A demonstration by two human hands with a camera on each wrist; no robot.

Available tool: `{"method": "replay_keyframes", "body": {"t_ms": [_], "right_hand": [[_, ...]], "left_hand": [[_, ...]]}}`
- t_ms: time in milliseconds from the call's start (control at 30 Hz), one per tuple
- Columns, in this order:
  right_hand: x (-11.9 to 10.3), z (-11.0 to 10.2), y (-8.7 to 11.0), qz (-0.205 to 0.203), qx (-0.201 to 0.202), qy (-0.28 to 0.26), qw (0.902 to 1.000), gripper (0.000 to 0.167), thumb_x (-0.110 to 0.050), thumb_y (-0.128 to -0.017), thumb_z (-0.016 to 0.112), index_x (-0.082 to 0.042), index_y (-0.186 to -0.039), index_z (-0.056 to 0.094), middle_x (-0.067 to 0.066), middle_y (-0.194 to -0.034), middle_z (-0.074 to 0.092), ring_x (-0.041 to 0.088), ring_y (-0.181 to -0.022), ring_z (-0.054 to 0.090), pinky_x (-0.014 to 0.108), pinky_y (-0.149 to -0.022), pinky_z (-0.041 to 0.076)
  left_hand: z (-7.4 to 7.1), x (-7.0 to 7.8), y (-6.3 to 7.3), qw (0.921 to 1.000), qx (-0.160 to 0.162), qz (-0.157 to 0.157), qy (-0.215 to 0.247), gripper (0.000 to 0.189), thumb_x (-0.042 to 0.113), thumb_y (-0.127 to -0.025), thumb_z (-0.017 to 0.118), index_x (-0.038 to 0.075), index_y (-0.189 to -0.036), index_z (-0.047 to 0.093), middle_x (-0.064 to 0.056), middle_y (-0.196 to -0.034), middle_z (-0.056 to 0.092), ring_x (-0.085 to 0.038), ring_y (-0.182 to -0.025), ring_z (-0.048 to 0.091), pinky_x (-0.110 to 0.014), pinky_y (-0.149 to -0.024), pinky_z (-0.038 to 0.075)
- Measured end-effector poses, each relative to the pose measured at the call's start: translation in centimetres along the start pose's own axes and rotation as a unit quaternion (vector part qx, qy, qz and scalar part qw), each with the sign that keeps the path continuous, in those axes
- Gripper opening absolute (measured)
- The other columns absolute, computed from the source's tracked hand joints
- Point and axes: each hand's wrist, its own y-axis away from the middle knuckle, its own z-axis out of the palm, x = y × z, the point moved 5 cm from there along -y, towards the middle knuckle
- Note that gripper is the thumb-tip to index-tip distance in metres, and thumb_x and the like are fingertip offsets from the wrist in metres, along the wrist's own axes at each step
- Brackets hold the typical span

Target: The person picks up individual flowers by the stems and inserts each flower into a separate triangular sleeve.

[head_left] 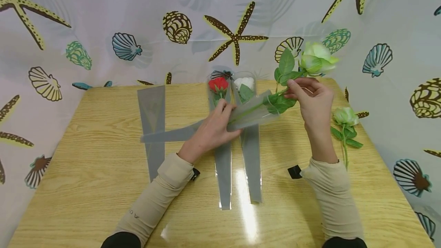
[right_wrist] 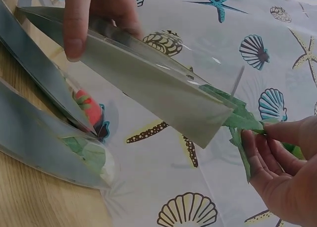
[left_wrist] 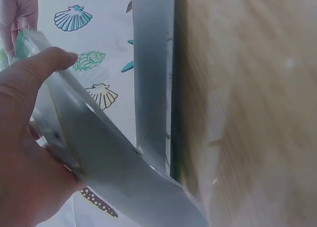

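Head view: holding a translucent sleeve (head_left: 253,115) aslant over the middle of the table (head_left: 100,141), with left hand (head_left: 211,126) wrapped about it, probably to steady it with its wide mouth facing right. With right hand (head_left: 316,100), pinching a pale green rose (head_left: 315,61) below the bloom, thumb nearly meeting fingertips, presumably to guide the stem without bruising petals. Underneath, at the far side, a red rose (head_left: 218,84) and a white rose (head_left: 244,84), each in its own sleeve. To the left, a flat sleeve (head_left: 155,114); at the right edge, a loose rose (head_left: 345,117), perhaps placed for easy reach.

Left wrist view: left thumb and fingers bent round opposite sides of the translucent sleeve; cannot tell how firmly.

Right wrist view: leaves (right_wrist: 237,112) at the sleeve's mouth, partly inside; right fingertips gripping greenery just outside, whether stem or leaf, cannot tell.
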Motion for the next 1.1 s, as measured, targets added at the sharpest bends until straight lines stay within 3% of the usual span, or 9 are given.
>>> {"method": "replay_keyframes", "body": {"t_ms": [300,633,767,933,1100], "right_hand": [[0.5,1.2,0.5,0.001,-0.020,-0.001,0.9998,0.014,-0.003,-0.091,0.081,0.009,-0.093,0.073,0.008,-0.087,0.074,0.017,-0.067,0.075,0.028,-0.065,0.063],[1.1,2.1,1.0,0.020,-0.043,0.037,0.9982,0.013,-0.007,-0.092,0.082,0.003,-0.092,0.074,0.004,-0.083,0.076,0.014,-0.066,0.074,0.027,-0.064,0.062],[1.2,2.1,1.1,0.024,-0.042,0.100,0.9938,0.015,-0.014,-0.092,0.083,-0.001,-0.093,0.075,-0.003,-0.078,0.075,0.010,-0.063,0.069,0.020,-0.061,0.055],[1.5,1.9,1.1,0.032,-0.039,0.214,0.9755,0.025,-0.026,-0.093,0.083,-0.002,-0.099,0.078,-0.016,-0.087,0.070,0.008,-0.076,0.061,0.022,-0.068,0.045],[1.9,2.1,1.0,0.038,-0.056,0.257,0.9639,0.031,-0.028,-0.093,0.082,0.002,-0.103,0.078,-0.021,-0.086,0.067,0.008,-0.081,0.058,0.024,-0.070,0.042]], "left_hand": [[-0.2,-0.3,-0.1,0.9989,0.043,-0.010,-0.016,0.070,0.030,-0.089,0.084,0.001,-0.145,0.053,-0.013,-0.118,0.046,-0.023,-0.090,0.051,-0.037,-0.085,0.052],[-0.4,-0.5,0.0,0.9980,0.056,-0.027,-0.008,0.073,0.029,-0.088,0.085,0.001,-0.146,0.050,-0.014,-0.121,0.043,-0.024,-0.098,0.054,-0.038,-0.090,0.056],[-0.5,-0.7,0.0,0.9975,0.062,-0.035,-0.004,0.075,0.029,-0.087,0.086,0.000,-0.147,0.049,-0.015,-0.123,0.042,-0.025,-0.100,0.056,-0.038,-0.091,0.057],[-0.5,-0.9,0.0,0.9967,0.068,-0.044,-0.006,0.077,0.029,-0.085,0.087,0.000,-0.145,0.049,-0.016,-0.126,0.042,-0.026,-0.105,0.058,-0.039,-0.093,0.058],[-0.6,-1.0,0.0,0.9963,0.068,-0.053,-0.002,0.078,0.029,-0.085,0.088,0.000,-0.146,0.048,-0.017,-0.127,0.042,-0.027,-0.105,0.058,-0.040,-0.093,0.058]]}}
